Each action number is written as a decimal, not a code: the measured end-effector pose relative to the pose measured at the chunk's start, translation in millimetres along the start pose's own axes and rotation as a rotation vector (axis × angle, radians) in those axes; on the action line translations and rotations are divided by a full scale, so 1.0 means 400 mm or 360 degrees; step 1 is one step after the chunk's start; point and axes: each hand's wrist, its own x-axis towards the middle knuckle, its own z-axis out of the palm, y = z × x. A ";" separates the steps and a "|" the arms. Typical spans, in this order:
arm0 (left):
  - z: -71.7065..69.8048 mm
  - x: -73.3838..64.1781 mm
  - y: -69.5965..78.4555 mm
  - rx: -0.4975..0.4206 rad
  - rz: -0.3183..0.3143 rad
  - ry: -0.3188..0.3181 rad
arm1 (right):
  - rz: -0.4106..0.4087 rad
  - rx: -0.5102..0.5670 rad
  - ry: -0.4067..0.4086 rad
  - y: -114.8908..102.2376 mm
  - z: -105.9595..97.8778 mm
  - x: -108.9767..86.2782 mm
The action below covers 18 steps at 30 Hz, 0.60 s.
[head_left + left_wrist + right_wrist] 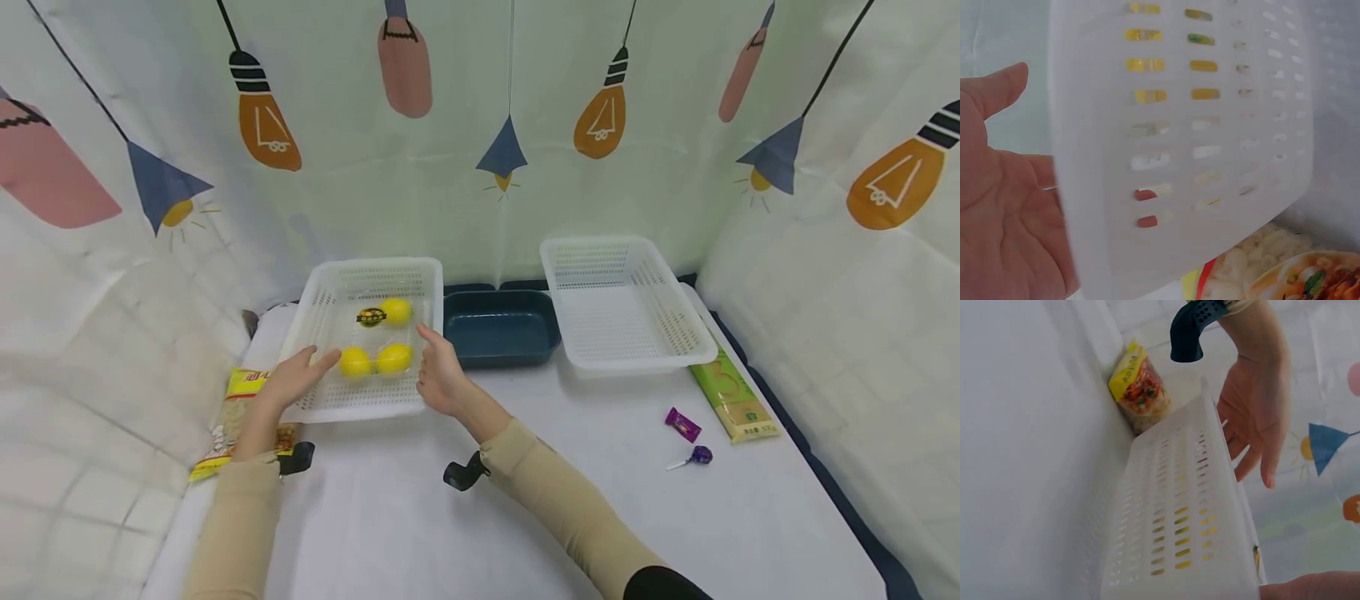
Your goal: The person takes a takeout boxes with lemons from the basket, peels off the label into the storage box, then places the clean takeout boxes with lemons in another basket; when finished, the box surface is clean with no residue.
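Note:
A white slotted basket stands at the back left, with three lemons inside it in clear packaging that bears a dark and yellow label. My left hand reaches over the basket's left side, thumb apart and fingers loosely spread, holding nothing visible. At the right side, my right hand is over the rim near the lemons with its thumb raised; its other fingers are partly hidden. Yellow shows through the slots in both wrist views. From the right wrist, the left hand hangs over the far rim.
A dark blue tray sits beside the basket, then a second white basket. A green packet lies under its right edge. In front are a purple wrapped candy and a lollipop. At left lies a yellow food bag.

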 end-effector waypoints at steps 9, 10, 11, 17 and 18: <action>0.012 0.014 -0.016 0.0063 0.0024 -0.0042 | 0.0094 0.0095 0.0183 0.008 0.011 0.047; 0.013 0.014 -0.016 0.0069 0.0029 -0.0047 | 0.0102 0.0095 0.0198 0.009 0.013 0.050; 0.014 0.015 -0.015 0.0069 0.0036 -0.0052 | 0.0107 0.0087 0.0211 0.009 0.015 0.053; 0.021 0.025 -0.018 0.0020 0.0044 -0.0034 | 0.0097 0.0067 0.0276 0.011 0.025 0.073; 0.022 0.027 -0.020 0.0001 0.0040 -0.0028 | 0.0094 0.0066 0.0285 0.012 0.026 0.075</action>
